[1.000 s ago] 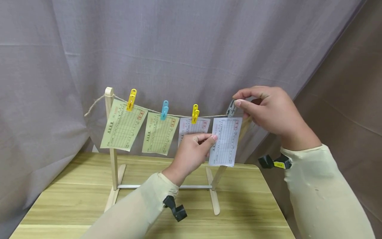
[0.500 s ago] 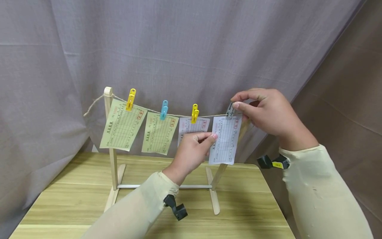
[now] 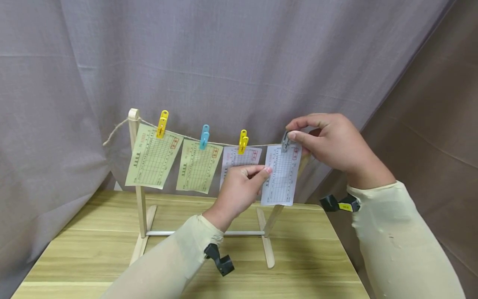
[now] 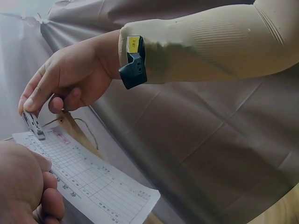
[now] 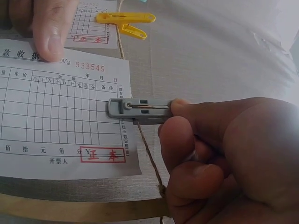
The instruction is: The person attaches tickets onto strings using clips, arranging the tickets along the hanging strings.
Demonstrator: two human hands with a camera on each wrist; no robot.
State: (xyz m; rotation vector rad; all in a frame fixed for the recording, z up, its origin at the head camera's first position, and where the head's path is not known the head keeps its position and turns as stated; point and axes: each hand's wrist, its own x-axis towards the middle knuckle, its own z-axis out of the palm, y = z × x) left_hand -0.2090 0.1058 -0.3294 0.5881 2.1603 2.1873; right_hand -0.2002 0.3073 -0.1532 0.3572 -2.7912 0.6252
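A white printed receipt slip (image 3: 281, 178) hangs at the right end of a twine line (image 5: 148, 151). My left hand (image 3: 239, 189) pinches the slip's left edge between thumb and forefinger. With thumb and forefinger my right hand (image 3: 330, 143) pinches the tail of a grey clothespin (image 5: 140, 109). In the right wrist view the clothespin's nose lies over the slip's top edge, across the twine. Another white slip (image 3: 239, 157) hangs partly behind my left hand, under a yellow clothespin (image 3: 243, 142).
Two green slips hang farther left, one (image 3: 154, 160) under a yellow clothespin (image 3: 162, 123), the other (image 3: 198, 166) under a blue clothespin (image 3: 204, 137). The line is tied to a wooden post (image 3: 141, 207) of a stand on a wood-grain table (image 3: 298, 261). Grey curtain (image 3: 224, 62) stands behind.
My right hand has moved slightly down and left with the grey clothespin, whose nose now overlaps the top of the white slip. My left hand has stayed at the slip's edge.
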